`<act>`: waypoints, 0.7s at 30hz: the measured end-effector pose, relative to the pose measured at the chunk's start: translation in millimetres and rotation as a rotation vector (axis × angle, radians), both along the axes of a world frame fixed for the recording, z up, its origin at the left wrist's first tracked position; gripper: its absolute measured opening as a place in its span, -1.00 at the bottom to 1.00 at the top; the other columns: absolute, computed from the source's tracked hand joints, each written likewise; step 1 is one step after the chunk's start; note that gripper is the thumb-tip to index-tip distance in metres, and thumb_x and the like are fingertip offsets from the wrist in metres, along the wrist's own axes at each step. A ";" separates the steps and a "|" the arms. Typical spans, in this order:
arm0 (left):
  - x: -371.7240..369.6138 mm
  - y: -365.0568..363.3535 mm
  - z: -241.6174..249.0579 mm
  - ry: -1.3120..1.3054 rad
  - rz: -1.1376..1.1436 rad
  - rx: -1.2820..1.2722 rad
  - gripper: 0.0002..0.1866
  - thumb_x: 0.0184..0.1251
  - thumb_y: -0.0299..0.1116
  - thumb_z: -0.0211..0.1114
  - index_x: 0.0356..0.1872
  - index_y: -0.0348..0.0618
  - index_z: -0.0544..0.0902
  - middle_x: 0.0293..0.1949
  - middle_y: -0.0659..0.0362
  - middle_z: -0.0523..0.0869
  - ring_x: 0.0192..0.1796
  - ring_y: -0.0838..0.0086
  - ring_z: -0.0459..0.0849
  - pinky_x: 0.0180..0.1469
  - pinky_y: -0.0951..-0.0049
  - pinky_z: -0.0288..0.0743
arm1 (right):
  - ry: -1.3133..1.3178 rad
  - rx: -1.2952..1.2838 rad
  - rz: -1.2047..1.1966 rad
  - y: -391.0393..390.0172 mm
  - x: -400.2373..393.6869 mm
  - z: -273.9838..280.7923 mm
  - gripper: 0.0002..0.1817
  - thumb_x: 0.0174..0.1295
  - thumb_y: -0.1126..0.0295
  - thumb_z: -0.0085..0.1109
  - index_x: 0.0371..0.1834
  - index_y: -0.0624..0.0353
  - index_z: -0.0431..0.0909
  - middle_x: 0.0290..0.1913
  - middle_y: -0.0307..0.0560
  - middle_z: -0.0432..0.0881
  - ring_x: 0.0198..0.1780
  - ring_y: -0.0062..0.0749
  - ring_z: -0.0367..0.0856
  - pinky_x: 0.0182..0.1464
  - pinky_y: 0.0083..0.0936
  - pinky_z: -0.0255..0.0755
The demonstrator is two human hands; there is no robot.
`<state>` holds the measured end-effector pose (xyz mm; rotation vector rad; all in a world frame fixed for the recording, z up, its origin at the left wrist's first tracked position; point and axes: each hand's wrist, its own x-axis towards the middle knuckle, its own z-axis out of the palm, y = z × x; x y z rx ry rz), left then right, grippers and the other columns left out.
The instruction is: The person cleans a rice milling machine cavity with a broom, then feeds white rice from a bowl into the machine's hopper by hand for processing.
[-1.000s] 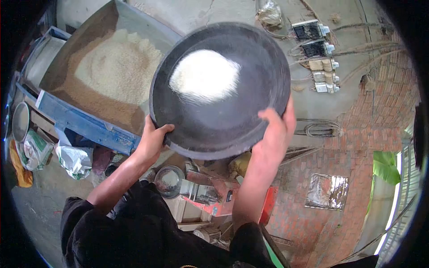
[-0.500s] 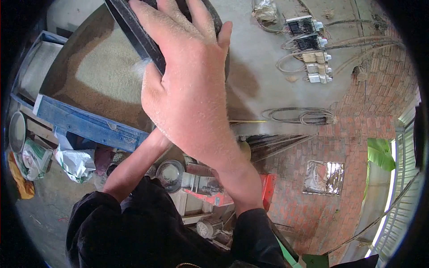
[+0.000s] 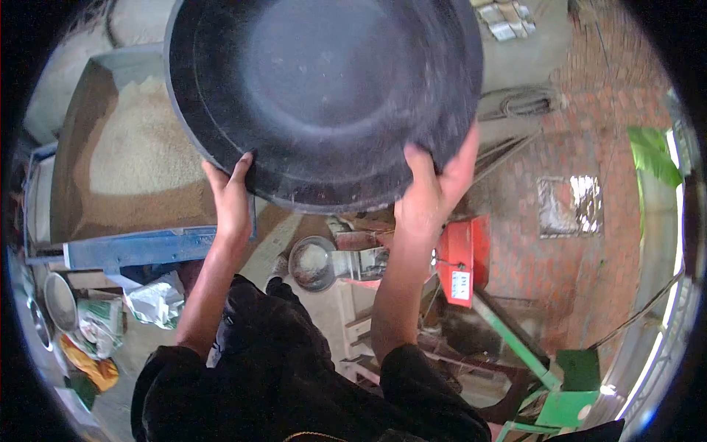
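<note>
A wide, round black basin (image 3: 317, 66) fills the upper middle of the view, its dusty hollow side facing me. My left hand (image 3: 233, 200) grips its lower left rim, the thumb laid over the inside. On the lower right rim my right hand (image 3: 434, 190) is closed the same way, with its thumb inside and fingers behind. Beyond the basin's left side lies a heap of pale grain-like material (image 3: 136, 144) in a large blue-edged bin (image 3: 140, 249), with browner material around it.
Below the basin stands a metal bowl (image 3: 312, 264) with whitish powder, near a red hopper (image 3: 465, 258) and a green metal frame (image 3: 515, 339). Sacks (image 3: 155, 300) and a metal pan (image 3: 60, 300) lie at left. Coiled cable (image 3: 526, 103) hangs on the wall at right.
The black basin has swung from edge-on at the top to facing me. My right hand has moved right and down; my left hand, formerly hidden, now shows on the rim.
</note>
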<state>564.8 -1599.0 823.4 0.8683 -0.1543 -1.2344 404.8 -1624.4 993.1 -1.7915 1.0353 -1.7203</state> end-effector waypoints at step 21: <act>-243.8 42.1 -240.6 -1.365 -0.870 0.466 -0.21 -0.10 -0.67 -0.04 0.36 -0.24 0.19 0.23 -0.22 0.40 0.29 -0.05 0.36 0.32 0.15 0.22 | -1.327 1.531 -0.736 275.1 -209.2 -482.1 -0.63 0.09 0.58 -0.04 0.03 0.34 0.37 -0.06 0.11 0.53 -0.09 -0.07 0.56 -0.09 -0.17 0.48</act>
